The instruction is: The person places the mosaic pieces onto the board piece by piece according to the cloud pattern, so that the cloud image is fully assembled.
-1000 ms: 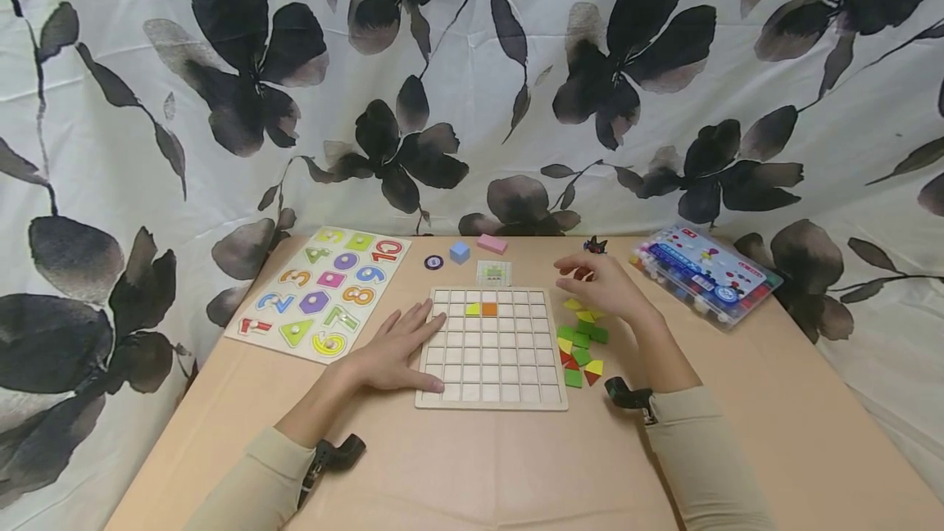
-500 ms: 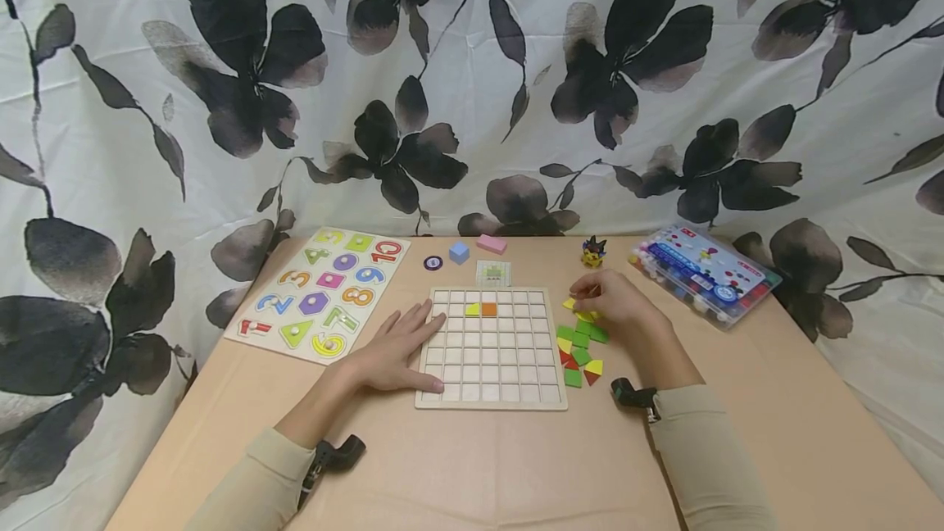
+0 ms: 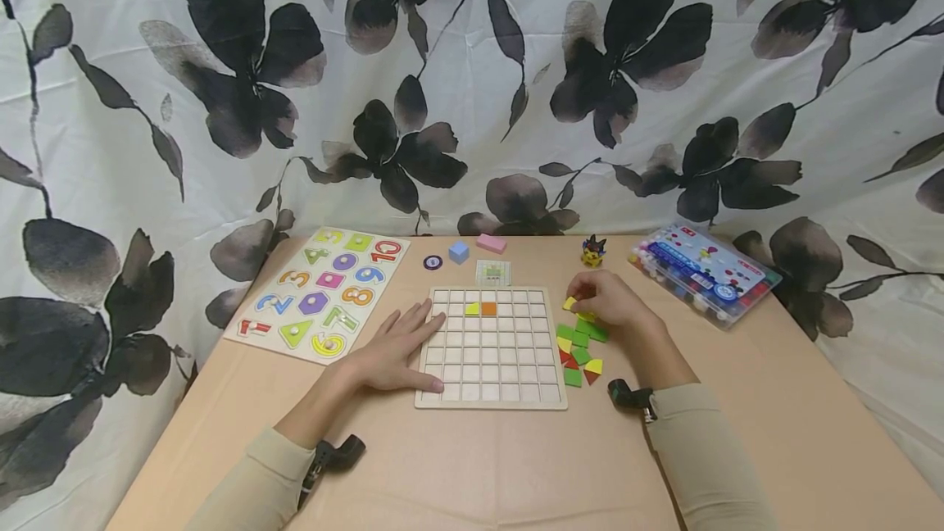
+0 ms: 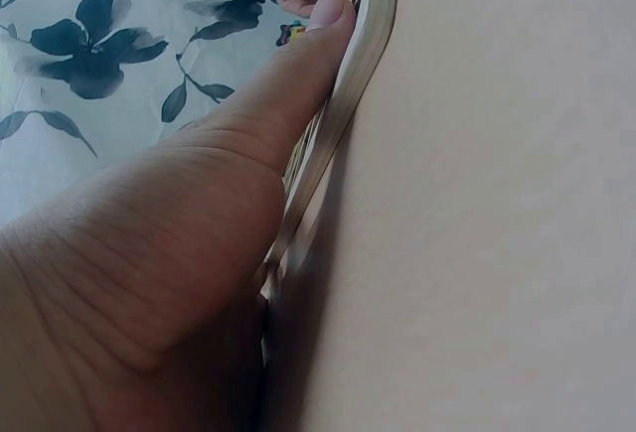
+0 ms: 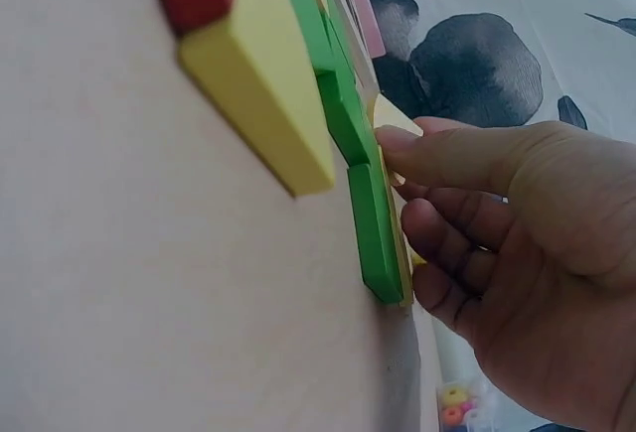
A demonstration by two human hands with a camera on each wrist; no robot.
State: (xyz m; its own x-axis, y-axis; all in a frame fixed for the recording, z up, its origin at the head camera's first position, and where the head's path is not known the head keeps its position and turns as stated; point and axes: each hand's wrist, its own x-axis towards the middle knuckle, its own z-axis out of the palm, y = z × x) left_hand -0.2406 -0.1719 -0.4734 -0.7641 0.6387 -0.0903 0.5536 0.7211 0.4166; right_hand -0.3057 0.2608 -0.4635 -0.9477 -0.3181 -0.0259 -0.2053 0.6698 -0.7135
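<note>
Head view, left to right. Curtain point(image 3: 509, 113): white, dark flowers, hung behind everything. Table point(image 3: 509, 465): light tan. Number board point(image 3: 332, 297): pale, coloured numerals and shapes, lying at an angle. Left hand point(image 3: 391, 351): beige sleeve, black wrist camera point(image 3: 341, 454); fingers spread wide, resting on the left side of the grid board, thumb near its lower left corner. Round token point(image 3: 433, 263): dark, flat. Blue block point(image 3: 459, 252): beside the token. Grid board point(image 3: 501, 363): pale, square cells, squarely in front of the person. Seated in one of its upper rows, touching or nearly so: yellow tile point(image 3: 473, 310), then orange tile point(image 3: 489, 310). Pink block point(image 3: 492, 244): behind a small printed card point(image 3: 493, 273), which lies just beyond the grid board. Loose pieces point(image 3: 581, 340): green, yellow and red, scattered along the grid board's right side. Toy figure point(image 3: 593, 251): yellow and dark, beyond the right hand. Right hand point(image 3: 612, 301): thumb and forefinger pinching a yellow piece point(image 3: 569, 303) at the far end of the scatter, remaining fingers curled. Plastic case point(image 3: 705, 275): clear sides, blue printed label, far right.
</note>
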